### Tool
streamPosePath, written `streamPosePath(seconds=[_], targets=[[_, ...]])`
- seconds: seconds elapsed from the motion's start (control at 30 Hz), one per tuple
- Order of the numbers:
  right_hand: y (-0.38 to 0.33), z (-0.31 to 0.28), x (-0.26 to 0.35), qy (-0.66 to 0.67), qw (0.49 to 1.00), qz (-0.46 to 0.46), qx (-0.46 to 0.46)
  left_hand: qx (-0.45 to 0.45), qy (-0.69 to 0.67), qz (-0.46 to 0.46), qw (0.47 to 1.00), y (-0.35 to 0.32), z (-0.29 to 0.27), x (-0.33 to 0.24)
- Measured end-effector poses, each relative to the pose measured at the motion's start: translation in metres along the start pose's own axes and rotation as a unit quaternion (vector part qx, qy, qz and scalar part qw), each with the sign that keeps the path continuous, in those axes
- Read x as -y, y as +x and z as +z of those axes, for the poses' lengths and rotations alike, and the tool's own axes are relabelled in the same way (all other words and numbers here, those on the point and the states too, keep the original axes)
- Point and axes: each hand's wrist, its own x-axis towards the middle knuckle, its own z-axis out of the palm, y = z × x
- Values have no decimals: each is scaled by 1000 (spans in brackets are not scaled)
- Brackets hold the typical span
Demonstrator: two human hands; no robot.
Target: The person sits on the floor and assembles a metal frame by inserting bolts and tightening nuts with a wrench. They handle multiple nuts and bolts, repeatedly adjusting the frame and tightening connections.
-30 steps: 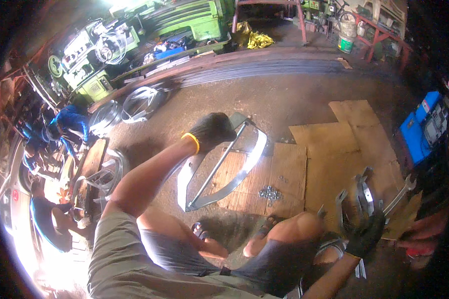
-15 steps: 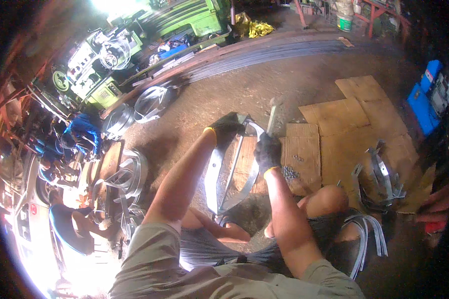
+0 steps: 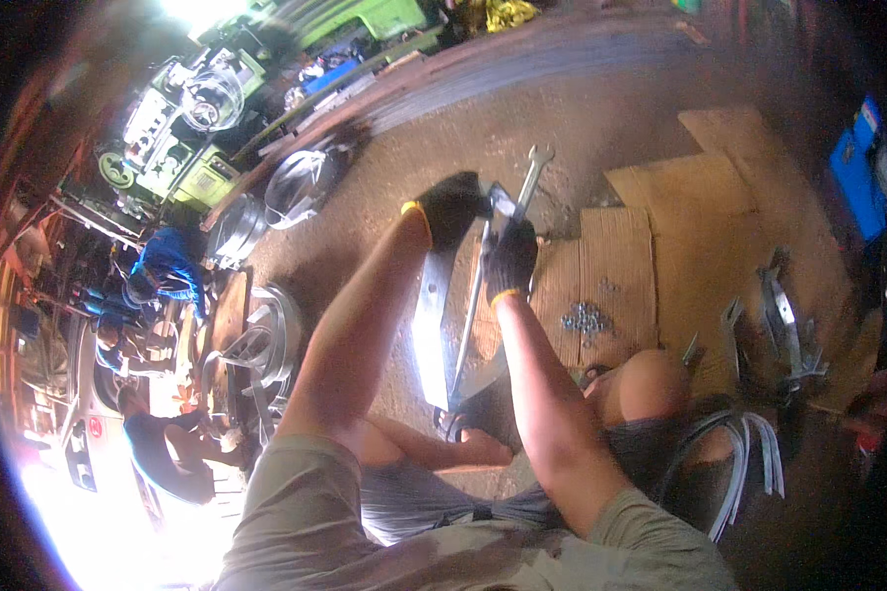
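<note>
The left hand (image 3: 451,209) is closed on the top of a curved metal band (image 3: 432,325); at its three o'clock the right hand (image 3: 511,258) is clenched round a spanner (image 3: 530,175). A slipped spanner could pinch fingers. Cardboard (image 3: 611,276) is laid on dirt, machinery (image 3: 182,138) at ten o'clock.

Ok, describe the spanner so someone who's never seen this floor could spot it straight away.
Start at the sheets of brown cardboard on the dirt floor, then go to their left edge, where two black-gloved hands meet over a bright bent metal frame. The spanner sticks up out of the right hand: a slim silver bar with an open forked end, straight where the frame is broad.
</note>
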Motion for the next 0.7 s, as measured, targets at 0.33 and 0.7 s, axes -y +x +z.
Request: streamPosePath(seconds=[0.33, 0.7], targets=[[43, 7, -27, 250, 943, 166, -141, 38, 342, 242, 907, 60, -27, 48], [60, 27, -8, 67, 985, -73, 144, 90, 311, 157, 933, 77, -32, 62]])
